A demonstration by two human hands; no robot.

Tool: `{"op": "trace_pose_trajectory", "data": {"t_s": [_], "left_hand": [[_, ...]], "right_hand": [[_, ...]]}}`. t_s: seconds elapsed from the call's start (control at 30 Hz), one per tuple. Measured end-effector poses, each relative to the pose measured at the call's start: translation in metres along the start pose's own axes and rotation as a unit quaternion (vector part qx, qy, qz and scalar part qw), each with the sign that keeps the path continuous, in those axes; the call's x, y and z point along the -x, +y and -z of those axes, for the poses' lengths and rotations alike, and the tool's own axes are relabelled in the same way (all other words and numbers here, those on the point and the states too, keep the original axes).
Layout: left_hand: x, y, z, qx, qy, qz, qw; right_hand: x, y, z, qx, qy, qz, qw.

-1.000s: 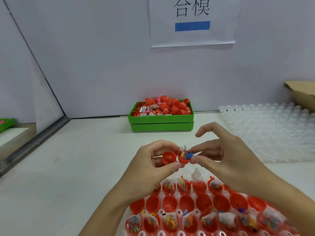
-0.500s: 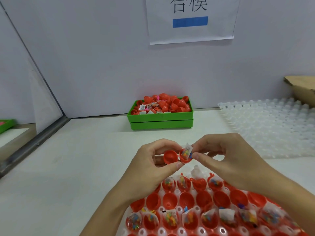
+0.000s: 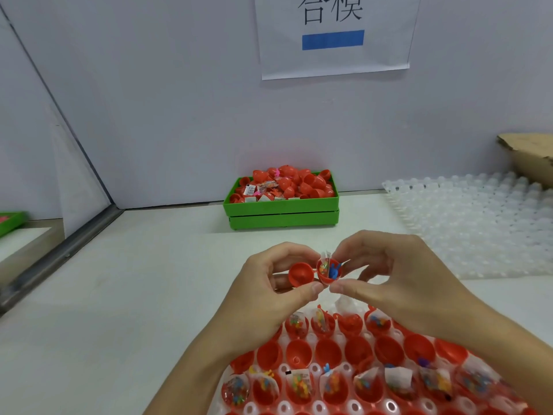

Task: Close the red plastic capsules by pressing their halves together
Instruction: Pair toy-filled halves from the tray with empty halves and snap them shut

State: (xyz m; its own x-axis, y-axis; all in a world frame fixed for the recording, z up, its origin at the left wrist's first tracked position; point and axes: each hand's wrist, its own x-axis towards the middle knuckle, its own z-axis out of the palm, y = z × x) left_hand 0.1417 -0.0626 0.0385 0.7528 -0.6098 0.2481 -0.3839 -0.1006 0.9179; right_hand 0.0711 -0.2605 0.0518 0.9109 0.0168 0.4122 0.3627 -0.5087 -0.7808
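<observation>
Above the tray [image 3: 314,408] of open capsules, the left hand [image 3: 269,295] pinches the empty half [image 3: 300,274] and the right hand [image 3: 398,283] pinches the toy-filled half [image 3: 329,272] – still apart – so the packet likely needs tucking in before the halves are pressed shut.

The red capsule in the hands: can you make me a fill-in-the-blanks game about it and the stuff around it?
1. The capsule held by the left hand and right hand is ____, its halves apart.
2. The half with the toy packet sits nearer the ____ hand.
3. The box at the wall is ____ in colour.
4. The clear tray lies to the ____ of the box.

Missing words: open; right; green; right
</observation>
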Motion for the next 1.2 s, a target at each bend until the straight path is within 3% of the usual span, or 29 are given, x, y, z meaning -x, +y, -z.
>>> {"op": "trace_pose_trajectory", "data": {"t_s": [0.43,0.63,0.87,1.2], "left_hand": [[0.0004,-0.0005,-0.0015,-0.021,-0.013,-0.004,1.000],[-0.0004,-0.0005,-0.0016,0.024,0.002,0.011,1.000],[0.0004,0.0024,-0.0039,0.056,0.003,0.013,0.998],[-0.0012,0.0003,-0.0041,0.031,0.049,0.011,0.998]], "right_hand": [[-0.0014,0.0060,-0.0006,0.065,0.031,0.006,0.997],[-0.0024,0.0082,0.0000,-0.001,0.030,-0.028,0.999],[-0.0012,0.0016,0.0014,-0.014,-0.045,-0.065,0.997],[-0.0018,0.0027,0.0023,-0.049,-0.029,-0.086,0.995]]}}
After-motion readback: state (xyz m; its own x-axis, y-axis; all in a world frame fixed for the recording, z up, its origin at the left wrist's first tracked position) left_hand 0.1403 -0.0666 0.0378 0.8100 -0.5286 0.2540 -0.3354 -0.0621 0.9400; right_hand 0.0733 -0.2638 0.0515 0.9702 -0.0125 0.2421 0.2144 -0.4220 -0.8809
